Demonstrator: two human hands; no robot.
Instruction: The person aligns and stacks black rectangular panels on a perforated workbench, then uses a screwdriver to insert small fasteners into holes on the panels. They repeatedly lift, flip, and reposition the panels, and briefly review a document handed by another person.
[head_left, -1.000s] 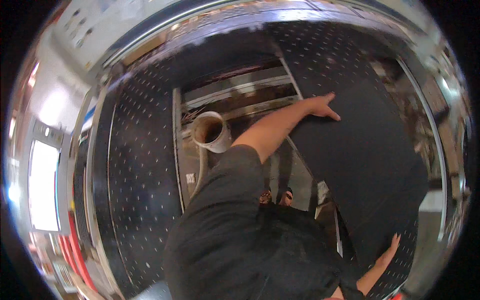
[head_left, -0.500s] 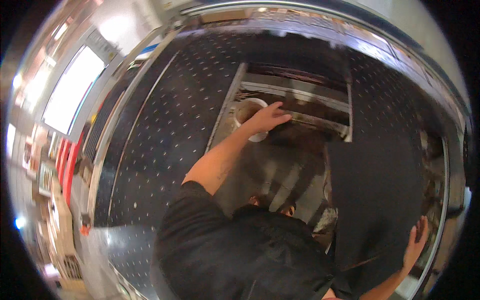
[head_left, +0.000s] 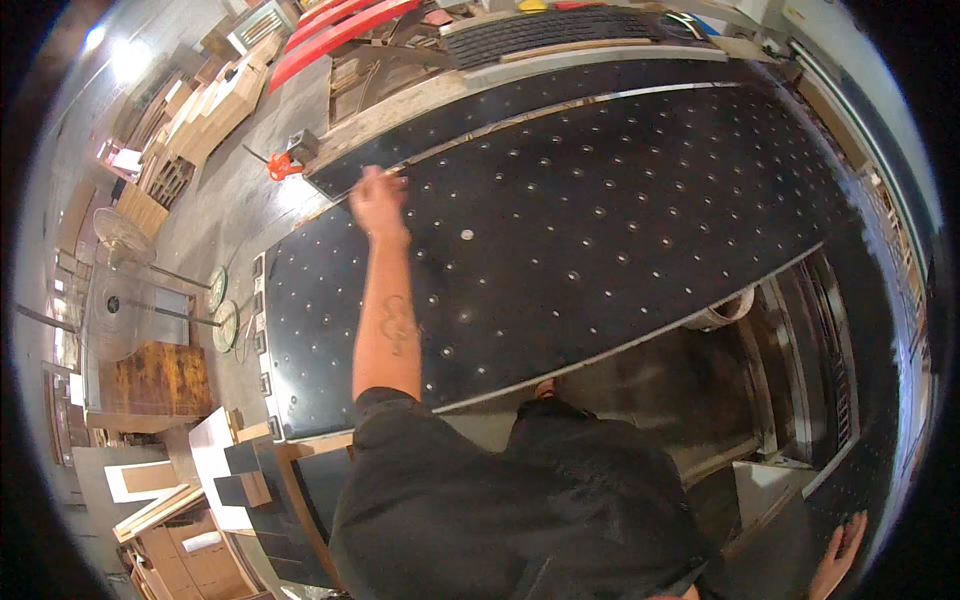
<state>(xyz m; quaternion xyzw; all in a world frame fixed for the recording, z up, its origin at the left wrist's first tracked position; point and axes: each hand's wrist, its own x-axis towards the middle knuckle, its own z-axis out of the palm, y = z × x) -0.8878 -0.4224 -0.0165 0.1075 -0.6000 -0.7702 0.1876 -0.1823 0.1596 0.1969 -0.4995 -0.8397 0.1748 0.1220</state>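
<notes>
My left arm [head_left: 388,330] reaches out over a long black table panel [head_left: 520,270] dotted with small pale studs or holes. At the panel's far left edge is my left hand [head_left: 378,203], its fingers curled together close to a pale strip. Whatever it may hold is too small to make out. Low at the right, my right hand [head_left: 840,555] rests at a dark surface with fingers extended and nothing visible in them. A white bucket [head_left: 722,312] shows partly beneath the panel's near edge.
An orange-and-grey fitting [head_left: 285,165] sits beyond the panel's left corner. Red bars [head_left: 340,35] and a dark ribbed board [head_left: 550,40] lie at the back. Stacked wood [head_left: 215,110], a pedestal fan [head_left: 125,240] and a brown-topped cabinet [head_left: 155,385] stand left. Metal rails [head_left: 790,350] cross the opening at right.
The view has swung left. My left hand has gone from above the white bucket to the panel's far left edge. My right hand stays low at the right.
</notes>
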